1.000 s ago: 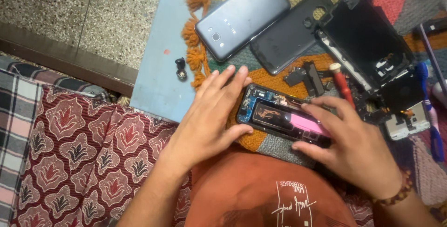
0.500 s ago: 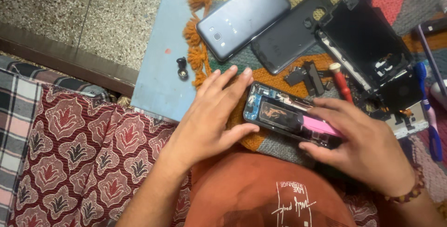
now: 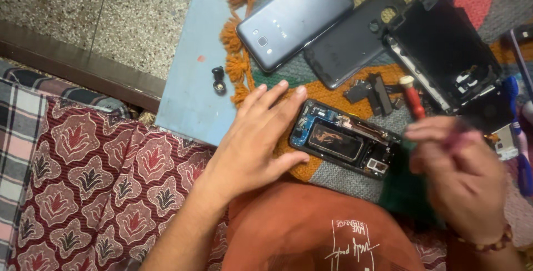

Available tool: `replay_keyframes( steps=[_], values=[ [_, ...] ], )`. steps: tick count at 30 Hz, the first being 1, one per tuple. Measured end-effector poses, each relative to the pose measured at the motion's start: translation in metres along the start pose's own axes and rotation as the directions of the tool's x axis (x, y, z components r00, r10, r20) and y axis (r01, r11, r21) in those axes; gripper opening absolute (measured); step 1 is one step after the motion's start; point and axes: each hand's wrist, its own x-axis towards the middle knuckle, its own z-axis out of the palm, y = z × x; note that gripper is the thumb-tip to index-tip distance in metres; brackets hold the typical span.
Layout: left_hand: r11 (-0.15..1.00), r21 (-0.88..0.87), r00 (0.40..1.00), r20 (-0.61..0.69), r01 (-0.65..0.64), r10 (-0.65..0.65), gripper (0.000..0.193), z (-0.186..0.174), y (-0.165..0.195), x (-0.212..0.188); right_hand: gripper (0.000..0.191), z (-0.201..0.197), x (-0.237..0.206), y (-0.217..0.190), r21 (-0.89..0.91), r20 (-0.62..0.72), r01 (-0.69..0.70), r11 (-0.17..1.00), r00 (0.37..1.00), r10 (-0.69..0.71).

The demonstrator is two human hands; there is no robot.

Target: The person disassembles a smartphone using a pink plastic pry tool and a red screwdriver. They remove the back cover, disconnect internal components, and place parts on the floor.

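My left hand (image 3: 252,149) lies flat, fingers spread and nearly straight, palm down on the woven mat (image 3: 333,85), its fingertips and thumb resting against the left end of the opened phone (image 3: 344,137), steadying it without closing around it. The opened phone sits face-down, back removed, boards and the dark middle bay exposed, just above my lap on the orange and grey part of the mat. My right hand (image 3: 461,179) is raised just to the right of the phone, blurred; fingers look bunched together, perhaps pinching something pinkish, but I cannot tell what, or whether anything is truly held. A red-handled tool (image 3: 412,96) lies just above that hand. Farther up: a whole grey phone (image 3: 294,18), a dark back cover (image 3: 355,40), and a black frame piece (image 3: 444,49). A small black part (image 3: 219,79) sits on the light blue board (image 3: 189,99).
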Motion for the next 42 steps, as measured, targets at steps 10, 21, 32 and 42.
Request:
replay_keyframes(
  steps=[10, 21, 32, 42],
  values=[
    [1.0, 0.019, 1.0, -0.007, 0.011, -0.011, 0.096, 0.002, 0.001, 0.001, 0.011, 0.014, -0.011, 0.019, 0.675, -0.067, -0.023, 0.737, 0.993, 0.093],
    [1.0, 0.02, 1.0, -0.01, 0.014, -0.014, 0.098, 0.003, 0.001, 0.002, 0.018, 0.041, -0.017, 0.018, 0.185, -0.039, 0.137, 0.973, 0.99, -0.132],
    [0.999, 0.045, 1.0, -0.03, -0.001, 0.003, 0.098, 0.005, 0.003, 0.001, 0.019, 0.044, -0.017, 0.012, 0.219, -0.086, 0.059, 0.974, 0.995, -0.041],
    [0.997, 0.073, 1.0, 0.004, 0.011, -0.012, 0.091, 0.009, 0.008, -0.001, 0.018, 0.043, -0.03, 0.013, 0.567, -0.104, -0.186, 0.802, 0.95, 0.294]
  ],
)
